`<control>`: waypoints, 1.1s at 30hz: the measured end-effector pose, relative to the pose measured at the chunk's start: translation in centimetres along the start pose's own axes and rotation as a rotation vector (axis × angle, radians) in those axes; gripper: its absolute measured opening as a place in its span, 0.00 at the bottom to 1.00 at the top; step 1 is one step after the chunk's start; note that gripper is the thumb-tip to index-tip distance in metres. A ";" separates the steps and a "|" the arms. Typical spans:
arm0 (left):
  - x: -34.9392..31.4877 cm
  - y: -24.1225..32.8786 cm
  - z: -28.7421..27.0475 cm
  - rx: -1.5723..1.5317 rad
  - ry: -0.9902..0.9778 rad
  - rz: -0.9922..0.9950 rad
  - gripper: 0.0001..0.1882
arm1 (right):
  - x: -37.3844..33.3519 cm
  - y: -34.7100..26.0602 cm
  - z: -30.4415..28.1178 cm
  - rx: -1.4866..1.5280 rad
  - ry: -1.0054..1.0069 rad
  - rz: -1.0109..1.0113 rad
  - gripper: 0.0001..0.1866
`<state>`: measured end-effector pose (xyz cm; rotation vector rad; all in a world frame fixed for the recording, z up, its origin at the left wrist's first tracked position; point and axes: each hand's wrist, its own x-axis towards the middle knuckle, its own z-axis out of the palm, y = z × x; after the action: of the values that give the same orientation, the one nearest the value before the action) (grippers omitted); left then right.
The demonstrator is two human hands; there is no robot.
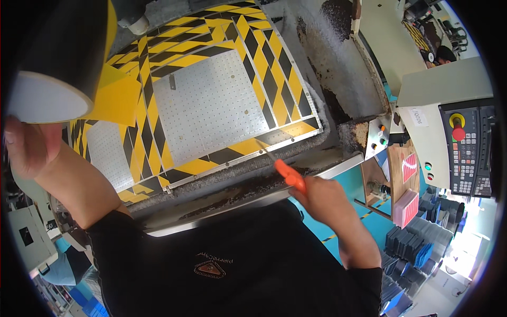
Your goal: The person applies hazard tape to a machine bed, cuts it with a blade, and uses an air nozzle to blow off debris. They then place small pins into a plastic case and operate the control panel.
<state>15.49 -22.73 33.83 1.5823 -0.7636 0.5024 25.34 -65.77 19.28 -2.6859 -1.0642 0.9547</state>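
Note:
At the left, close to the camera, my left hand (34, 145) is closed on a big roll of yellow-and-black tape (58, 47). A loose yellow end (116, 98) hangs from the roll. My right hand (319, 198) grips an orange utility knife (285, 171). Its thin tip points at the near edge of a perforated metal plate (211, 111). Strips of yellow-and-black striped tape (211, 156) frame the plate's bare panels and cover its right side. A smaller bare panel (108, 150) shows partly behind my left forearm.
A metal ledge (222, 208) runs between my body and the plate. Right of it stands a machine control panel (470, 148) with a red stop button, and a small button box (377, 137). Below these are a wooden shelf (398, 174) and stacks of grey trays (406, 245).

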 end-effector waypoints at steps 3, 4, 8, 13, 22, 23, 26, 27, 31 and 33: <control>-2.5 0.9 -2.9 0.021 0.076 -0.032 0.33 | 3.8 0.5 -0.8 0.018 0.164 0.039 0.22; -2.2 0.5 -1.5 0.025 0.124 -0.055 0.33 | 5.6 -0.1 -1.6 0.009 0.168 0.071 0.22; -4.3 2.5 0.5 0.067 0.321 -0.149 0.32 | 8.8 -0.7 -3.8 0.090 0.196 0.137 0.22; -8.6 4.8 3.1 0.123 0.627 -0.130 0.33 | 4.1 4.2 -0.5 0.429 0.263 -0.059 0.20; -19.5 11.6 15.0 -0.168 0.953 -0.089 0.44 | -9.1 10.1 2.4 1.017 -0.163 -0.459 0.23; -20.5 12.6 17.0 -0.205 1.014 -0.071 0.44 | -9.2 12.1 3.3 0.998 -0.233 -0.536 0.27; -23.4 15.8 23.5 -0.122 1.141 -0.044 0.41 | -9.6 17.3 3.9 0.987 -0.482 -0.671 0.23; -24.4 17.0 25.9 -0.097 1.175 -0.031 0.41 | -9.7 18.4 4.0 1.079 -0.662 -0.851 0.22; -27.8 18.9 32.2 -0.155 1.164 -0.029 0.39 | -10.4 21.5 4.7 1.220 -1.186 -1.240 0.21; -38.0 20.0 31.3 0.068 1.573 -0.019 0.36 | -10.2 23.0 7.1 1.344 -1.218 -1.207 0.21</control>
<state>-28.26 -47.03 16.04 0.7994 0.4806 1.4642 28.90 -90.55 11.84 -0.1326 -1.0898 1.8222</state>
